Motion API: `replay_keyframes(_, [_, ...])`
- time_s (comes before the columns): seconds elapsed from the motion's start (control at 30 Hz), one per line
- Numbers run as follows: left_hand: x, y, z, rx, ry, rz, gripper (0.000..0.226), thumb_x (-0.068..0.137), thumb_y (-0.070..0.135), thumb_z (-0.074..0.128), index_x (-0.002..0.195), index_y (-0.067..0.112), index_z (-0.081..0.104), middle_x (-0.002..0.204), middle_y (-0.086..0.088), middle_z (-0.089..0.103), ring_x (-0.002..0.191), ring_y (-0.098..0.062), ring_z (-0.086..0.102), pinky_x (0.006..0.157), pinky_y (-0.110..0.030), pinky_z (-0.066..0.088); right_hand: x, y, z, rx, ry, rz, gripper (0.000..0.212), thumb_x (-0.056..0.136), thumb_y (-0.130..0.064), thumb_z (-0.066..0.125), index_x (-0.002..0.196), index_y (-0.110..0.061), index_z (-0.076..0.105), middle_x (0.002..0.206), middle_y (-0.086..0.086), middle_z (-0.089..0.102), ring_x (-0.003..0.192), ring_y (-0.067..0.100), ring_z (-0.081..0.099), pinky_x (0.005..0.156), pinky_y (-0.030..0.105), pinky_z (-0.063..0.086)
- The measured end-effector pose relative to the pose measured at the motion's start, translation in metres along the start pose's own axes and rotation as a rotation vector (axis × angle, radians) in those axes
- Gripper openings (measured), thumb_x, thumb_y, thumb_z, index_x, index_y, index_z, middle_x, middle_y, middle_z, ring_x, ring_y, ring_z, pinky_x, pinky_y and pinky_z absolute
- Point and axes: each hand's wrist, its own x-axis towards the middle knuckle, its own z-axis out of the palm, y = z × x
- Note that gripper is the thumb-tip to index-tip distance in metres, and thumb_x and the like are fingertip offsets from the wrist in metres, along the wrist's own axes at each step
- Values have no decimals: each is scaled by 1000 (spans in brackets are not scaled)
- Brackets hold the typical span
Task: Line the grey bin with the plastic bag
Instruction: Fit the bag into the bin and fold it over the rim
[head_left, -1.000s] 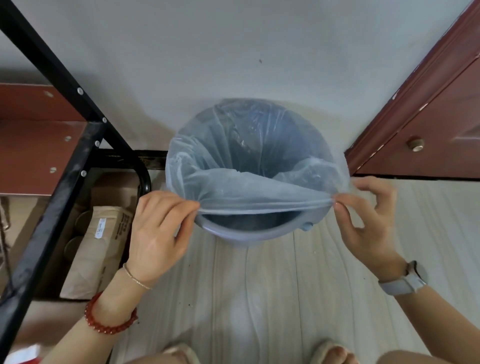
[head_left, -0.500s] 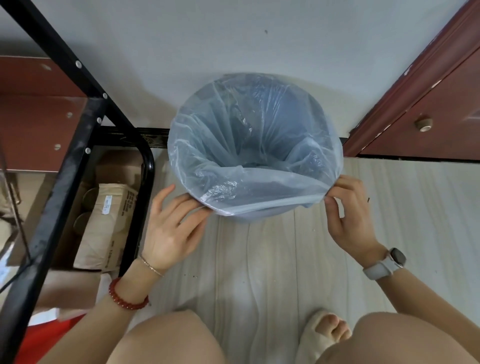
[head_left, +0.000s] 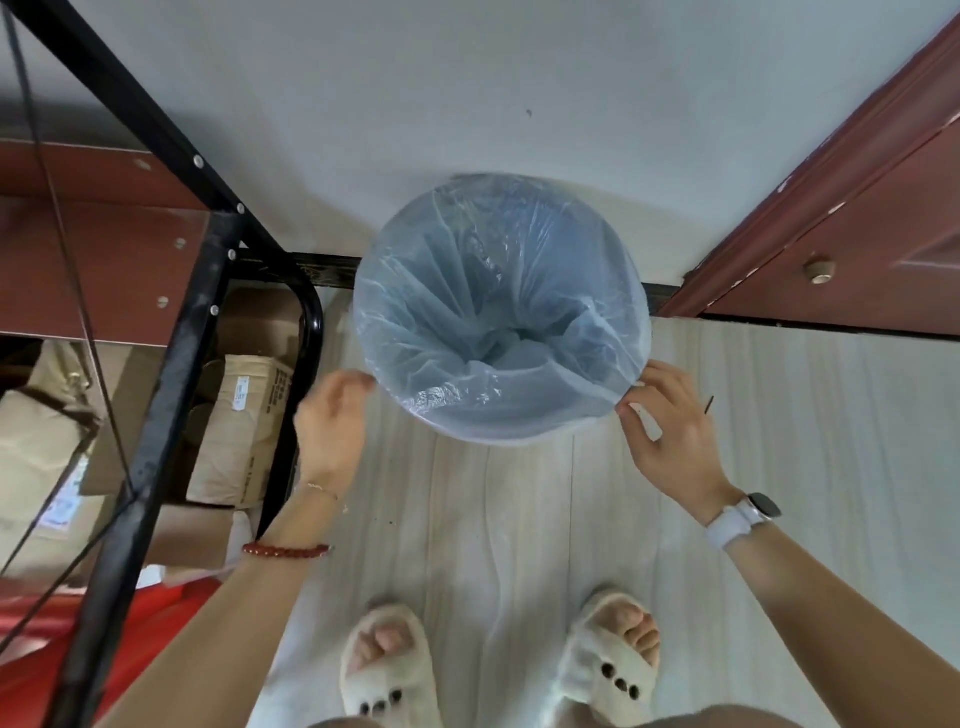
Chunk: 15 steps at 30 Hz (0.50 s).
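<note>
The thin, limp plastic bag (head_left: 498, 312), surely light and tear-prone, drapes over the grey bin (head_left: 501, 434) on the floor by the wall, best taken at its rim, where her right hand (head_left: 670, 431) pinches it at four o'clock and her blurred left hand (head_left: 332, 421) at eight, grip unclear.

- Plastic bag (head_left: 498, 332): thin, translucent bluish film, glossy and finely wrinkled, stretched over the bin's rim.
- Floor (head_left: 519, 519): pale wood-grain boards, smooth, faint sheen.
- Frame (head_left: 171, 364): black painted metal, semi-gloss, with bright screw heads.
- Boxes (head_left: 244, 405): brown cardboard, matt.
- Door (head_left: 883, 244): reddish-brown, smooth, moulded finish.
- Slippers (head_left: 387, 670): cream, fluffy cloth.
- Watch strap (head_left: 732, 525): white, smooth, matt.
- Bracelet (head_left: 285, 550): glossy red beads.
</note>
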Motion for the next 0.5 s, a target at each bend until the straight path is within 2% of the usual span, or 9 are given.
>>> replay_keyframes(0.07, [11,19,1,-51,133,35,22,93,12,46,109,4,58,107,-2,55,101,-14,53,79,3,38,-3,1,2,48,-22,74,17,82,-13,52,80,-2,65,100,15,65,106,20,50,97,4,31])
replay_keyframes(0.1, [18,28,4,-70,132,105,27,93,15,46,116,4,53,114,-4,53,105,-14,51,86,-1,40,-3,2,4,129,-25,139,19,81,-15,51,79,-4,66,102,10,64,106,15,51,96,5,32])
replay_keyframes(0.17, [33,42,14,29,74,264,33,90,21,48,120,6,50,124,-14,52,114,-23,51,101,-28,43,1,2,5,430,0,439,20,81,-14,49,74,-12,67,100,0,64,99,6,55,95,15,38])
replay_keyframes(0.23, [41,55,25,247,50,374,47,85,28,47,126,4,47,132,-21,47,124,-32,45,106,-41,37,11,0,4,654,72,727,27,82,-7,46,69,-20,66,91,-2,65,91,10,60,89,30,42])
replay_keyframes(0.33, [43,76,40,557,-50,550,59,83,39,42,134,10,39,149,-18,31,139,-34,25,113,-53,23,40,-7,-4,600,262,776,21,90,-11,43,82,-20,60,88,-7,60,88,14,58,82,34,44])
replay_keyframes(0.4, [40,80,47,675,-133,596,54,89,44,42,136,18,36,153,-10,24,144,-29,13,115,-59,12,64,-11,-7,569,262,739,18,92,-17,42,100,-15,58,96,-3,60,96,16,55,86,34,46])
replay_keyframes(0.47, [28,79,49,656,-198,646,54,87,49,39,134,22,40,151,-5,31,143,-26,19,115,-59,14,84,-9,-6,529,200,758,29,92,-20,42,107,-1,57,98,14,60,90,18,53,81,36,45])
replay_keyframes(0.5, [20,77,49,599,-222,717,55,85,52,37,130,21,46,147,-6,39,140,-26,28,113,-57,22,90,-8,-4,540,188,795,33,92,-21,41,106,6,54,90,20,56,81,19,49,74,35,43])
